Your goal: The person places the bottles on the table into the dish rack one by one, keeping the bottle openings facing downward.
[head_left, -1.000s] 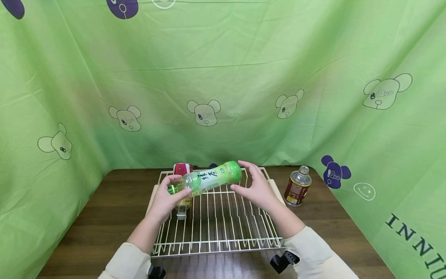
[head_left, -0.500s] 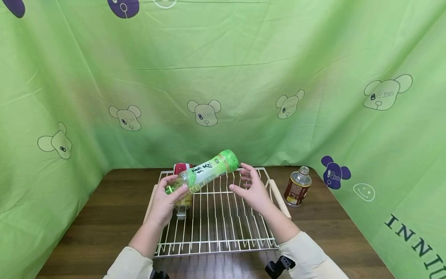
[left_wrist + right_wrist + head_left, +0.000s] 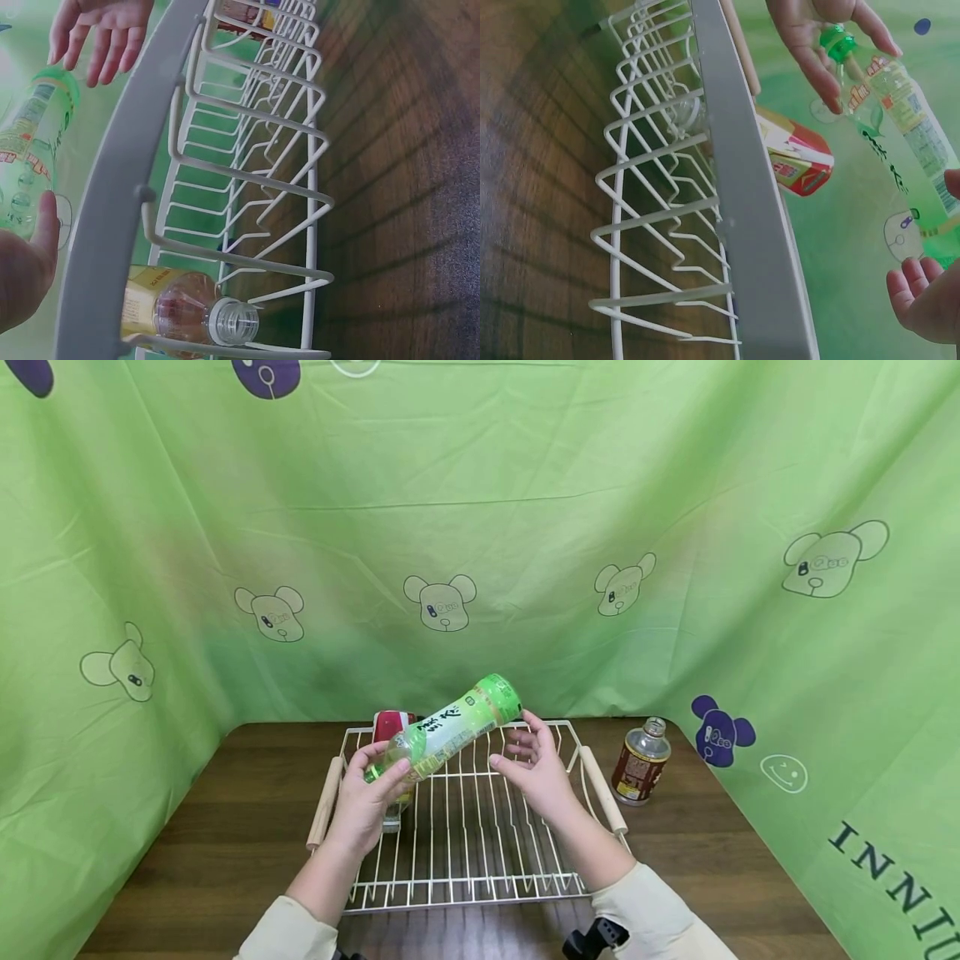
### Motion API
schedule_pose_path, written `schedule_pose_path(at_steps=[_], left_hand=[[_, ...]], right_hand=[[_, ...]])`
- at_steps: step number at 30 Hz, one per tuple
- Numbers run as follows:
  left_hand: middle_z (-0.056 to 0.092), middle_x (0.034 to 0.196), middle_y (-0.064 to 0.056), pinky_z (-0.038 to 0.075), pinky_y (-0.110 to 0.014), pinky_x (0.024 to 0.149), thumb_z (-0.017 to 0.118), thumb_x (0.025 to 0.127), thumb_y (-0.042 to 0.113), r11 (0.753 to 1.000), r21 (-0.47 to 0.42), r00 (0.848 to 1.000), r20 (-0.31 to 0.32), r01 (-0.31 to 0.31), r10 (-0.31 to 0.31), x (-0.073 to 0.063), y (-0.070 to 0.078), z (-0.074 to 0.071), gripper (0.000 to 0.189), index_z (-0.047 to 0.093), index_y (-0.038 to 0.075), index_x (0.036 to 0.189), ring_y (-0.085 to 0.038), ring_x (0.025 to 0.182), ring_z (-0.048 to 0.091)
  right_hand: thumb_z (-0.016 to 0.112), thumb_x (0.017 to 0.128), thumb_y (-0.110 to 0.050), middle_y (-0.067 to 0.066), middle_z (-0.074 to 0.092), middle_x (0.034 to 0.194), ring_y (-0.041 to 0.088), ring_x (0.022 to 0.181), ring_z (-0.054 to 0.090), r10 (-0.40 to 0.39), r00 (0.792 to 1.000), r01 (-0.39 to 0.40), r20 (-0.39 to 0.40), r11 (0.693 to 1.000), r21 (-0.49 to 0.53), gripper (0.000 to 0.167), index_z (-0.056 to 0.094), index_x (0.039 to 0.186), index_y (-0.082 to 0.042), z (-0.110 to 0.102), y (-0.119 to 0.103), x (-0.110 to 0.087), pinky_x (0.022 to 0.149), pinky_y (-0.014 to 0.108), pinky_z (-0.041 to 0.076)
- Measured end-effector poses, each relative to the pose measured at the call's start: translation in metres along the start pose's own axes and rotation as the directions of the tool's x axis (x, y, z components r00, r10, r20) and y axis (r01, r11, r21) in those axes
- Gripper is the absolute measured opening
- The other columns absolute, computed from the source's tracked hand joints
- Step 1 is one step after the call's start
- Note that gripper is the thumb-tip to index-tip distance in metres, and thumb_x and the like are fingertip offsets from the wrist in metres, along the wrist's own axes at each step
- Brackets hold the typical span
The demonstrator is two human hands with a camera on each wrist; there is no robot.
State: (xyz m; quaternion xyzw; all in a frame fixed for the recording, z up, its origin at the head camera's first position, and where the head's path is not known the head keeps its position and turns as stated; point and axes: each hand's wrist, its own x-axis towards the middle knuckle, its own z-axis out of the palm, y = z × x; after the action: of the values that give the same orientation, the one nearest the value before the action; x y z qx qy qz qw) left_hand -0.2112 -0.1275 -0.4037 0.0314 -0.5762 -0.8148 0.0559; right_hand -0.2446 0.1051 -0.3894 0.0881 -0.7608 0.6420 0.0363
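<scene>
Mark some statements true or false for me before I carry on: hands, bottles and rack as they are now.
1. The left hand grips the green bottle near its cap. True.
2. The brown-labelled bottle stands upright on the table. True.
3. The right hand holds the brown-labelled bottle. False: the right hand is beside the green bottle's base.
4. The red-and-yellow-labelled bottle stands upright. False: it lies in the rack.
5. The rack has a pale handle on each side. True.

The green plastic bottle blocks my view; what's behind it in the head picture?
A clear plastic bottle with a red-and-yellow label, the white wire rack and green cloth curtain. That bottle's red end and clear neck show; its middle is covered.
</scene>
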Motion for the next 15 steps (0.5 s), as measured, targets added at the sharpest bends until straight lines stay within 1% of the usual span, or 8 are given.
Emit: schedule_pose_path(at_steps=[2, 5, 9, 12, 15], left_hand=[[0.039, 0.126, -0.014, 0.057, -0.022, 0.081, 0.059, 0.089, -0.002, 1.0, 0.008, 1.0, 0.013, 0.004, -0.004, 0.0, -0.002, 0.001, 0.046, 0.038, -0.002, 0.13, -0.013, 0.095, 0.06], [0.044, 0.123, -0.014, 0.057, -0.024, 0.083, 0.059, 0.089, -0.002, 1.0, 0.024, 0.999, 0.046, 0.013, -0.014, -0.001, -0.004, 0.001, 0.048, 0.039, -0.003, 0.133, -0.012, 0.096, 0.06], [0.049, 0.119, -0.011, 0.057, -0.026, 0.084, 0.061, 0.089, -0.001, 0.997, 0.068, 0.995, 0.096, 0.02, -0.027, -0.004, -0.01, 0.004, 0.053, 0.04, -0.005, 0.138, -0.01, 0.096, 0.059], [0.052, 0.116, -0.011, 0.055, -0.026, 0.083, 0.064, 0.086, 0.002, 0.993, 0.115, 0.993, 0.108, 0.029, -0.041, -0.006, -0.013, 0.008, 0.055, 0.042, -0.006, 0.136, -0.01, 0.094, 0.058], [0.052, 0.114, -0.011, 0.053, -0.024, 0.082, 0.067, 0.083, 0.003, 0.987, 0.156, 0.992, 0.114, 0.042, -0.061, -0.009, -0.016, 0.013, 0.056, 0.043, -0.005, 0.132, -0.011, 0.094, 0.058]], right_hand=[[0.069, 0.084, -0.003, 0.026, 0.048, 0.139, 0.035, 0.12, 0.05, -0.004, 1.0, 0.004, -0.007, 1.0, 0.024, 0.086, 0.019, 0.153, -0.008, 0.001, -0.001, 0.0, 0.096, 0.029, 0.045], [0.069, 0.084, -0.002, 0.028, 0.047, 0.139, 0.035, 0.12, 0.05, -0.006, 1.0, 0.006, -0.014, 0.998, 0.056, 0.088, 0.015, 0.154, -0.01, 0.003, -0.002, 0.0, 0.094, 0.026, 0.045], [0.067, 0.085, -0.001, 0.028, 0.047, 0.138, 0.037, 0.123, 0.051, 0.01, 1.0, -0.007, -0.023, 0.995, 0.104, 0.092, 0.009, 0.156, -0.012, 0.006, -0.005, 0.0, 0.095, 0.029, 0.048], [0.066, 0.086, 0.0, 0.026, 0.049, 0.135, 0.036, 0.123, 0.053, 0.02, 0.999, -0.015, -0.033, 0.989, 0.148, 0.093, 0.005, 0.156, -0.013, 0.009, -0.007, -0.001, 0.096, 0.032, 0.049], [0.065, 0.086, 0.0, 0.023, 0.051, 0.133, 0.033, 0.121, 0.055, 0.029, 0.999, -0.022, -0.037, 0.984, 0.179, 0.093, 0.004, 0.156, -0.012, 0.013, -0.008, -0.002, 0.098, 0.033, 0.049]])
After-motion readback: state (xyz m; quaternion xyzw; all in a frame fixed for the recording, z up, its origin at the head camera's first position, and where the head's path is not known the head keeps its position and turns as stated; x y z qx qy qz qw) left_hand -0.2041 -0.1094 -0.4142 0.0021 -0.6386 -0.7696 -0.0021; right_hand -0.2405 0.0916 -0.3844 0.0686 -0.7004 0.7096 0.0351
